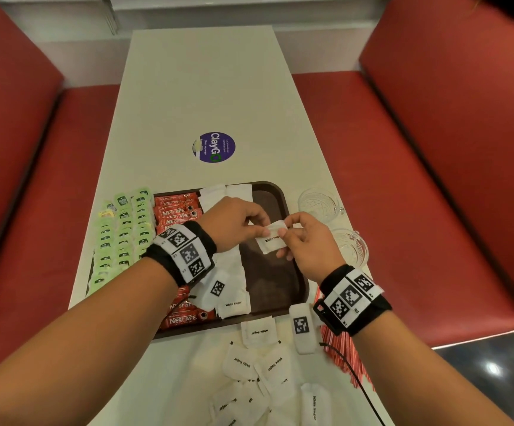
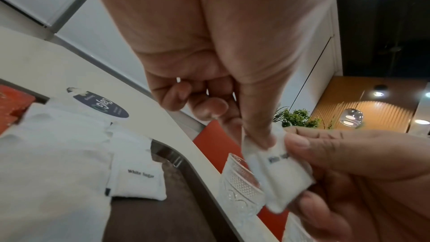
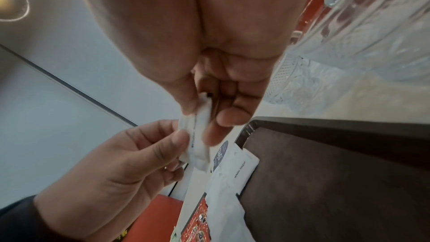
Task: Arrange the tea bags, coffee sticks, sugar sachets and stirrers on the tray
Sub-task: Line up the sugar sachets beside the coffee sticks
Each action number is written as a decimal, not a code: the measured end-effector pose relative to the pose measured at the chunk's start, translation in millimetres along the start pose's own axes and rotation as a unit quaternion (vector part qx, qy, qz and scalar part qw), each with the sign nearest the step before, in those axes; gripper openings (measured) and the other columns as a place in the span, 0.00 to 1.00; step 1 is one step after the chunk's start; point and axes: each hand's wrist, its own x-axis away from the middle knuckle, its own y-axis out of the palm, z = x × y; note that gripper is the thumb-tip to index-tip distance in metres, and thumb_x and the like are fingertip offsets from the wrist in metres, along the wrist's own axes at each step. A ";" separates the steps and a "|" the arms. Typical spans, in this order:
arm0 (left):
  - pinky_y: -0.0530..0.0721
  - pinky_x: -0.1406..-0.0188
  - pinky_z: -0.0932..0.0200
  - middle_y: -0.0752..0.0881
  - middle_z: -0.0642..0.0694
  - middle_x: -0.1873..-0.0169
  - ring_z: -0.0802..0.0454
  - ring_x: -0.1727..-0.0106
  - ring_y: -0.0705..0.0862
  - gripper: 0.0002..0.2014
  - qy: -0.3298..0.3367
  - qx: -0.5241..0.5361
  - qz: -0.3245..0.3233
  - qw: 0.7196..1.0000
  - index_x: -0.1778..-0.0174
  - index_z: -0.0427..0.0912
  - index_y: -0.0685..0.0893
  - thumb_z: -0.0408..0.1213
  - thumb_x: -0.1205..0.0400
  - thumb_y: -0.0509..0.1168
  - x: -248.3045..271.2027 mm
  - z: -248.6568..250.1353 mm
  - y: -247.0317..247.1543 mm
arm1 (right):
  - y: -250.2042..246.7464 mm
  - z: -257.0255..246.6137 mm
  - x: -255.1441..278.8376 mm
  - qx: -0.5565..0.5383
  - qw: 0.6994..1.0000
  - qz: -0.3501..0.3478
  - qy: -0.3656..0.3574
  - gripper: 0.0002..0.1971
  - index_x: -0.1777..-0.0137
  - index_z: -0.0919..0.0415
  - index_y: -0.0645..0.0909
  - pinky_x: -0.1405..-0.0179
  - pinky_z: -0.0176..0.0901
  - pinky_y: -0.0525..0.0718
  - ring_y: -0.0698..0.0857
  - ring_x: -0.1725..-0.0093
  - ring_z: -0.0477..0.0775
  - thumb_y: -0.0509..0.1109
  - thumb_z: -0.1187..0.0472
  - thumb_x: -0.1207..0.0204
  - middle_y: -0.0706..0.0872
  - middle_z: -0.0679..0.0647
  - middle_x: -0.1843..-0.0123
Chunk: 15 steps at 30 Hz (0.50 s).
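Both hands hold one white sugar sachet (image 1: 272,239) above the dark brown tray (image 1: 283,198). My left hand (image 1: 243,222) pinches its upper left corner; my right hand (image 1: 298,238) pinches its right side. The same sachet (image 2: 277,172) (image 3: 197,135) shows close up in both wrist views. On the tray lie green tea bags (image 1: 123,229) at the left, red Nescafe coffee sticks (image 1: 174,210) beside them, and a column of sugar sachets (image 1: 231,302). Loose sugar sachets (image 1: 258,364) lie on the table in front of the tray. Red-striped stirrers (image 1: 341,352) lie under my right wrist.
Two cut-glass cups (image 1: 318,204) (image 1: 351,247) stand right of the tray, close to my right hand. The white table (image 1: 203,87) carries a purple round sticker (image 1: 214,147). Red bench seats (image 1: 403,179) flank the table on both sides.
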 end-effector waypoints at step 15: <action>0.81 0.46 0.57 0.88 0.52 0.48 0.51 0.46 0.84 0.06 -0.129 -0.162 -0.006 0.978 0.46 0.51 0.88 0.44 0.17 0.69 -50.3 -56.3 9.7 | -3.3 30.0 41.9 0.382 0.904 -0.180 -0.067 0.15 0.47 0.50 0.83 0.52 0.41 0.83 0.81 0.55 0.42 0.80 0.47 0.28 0.83 0.43 0.52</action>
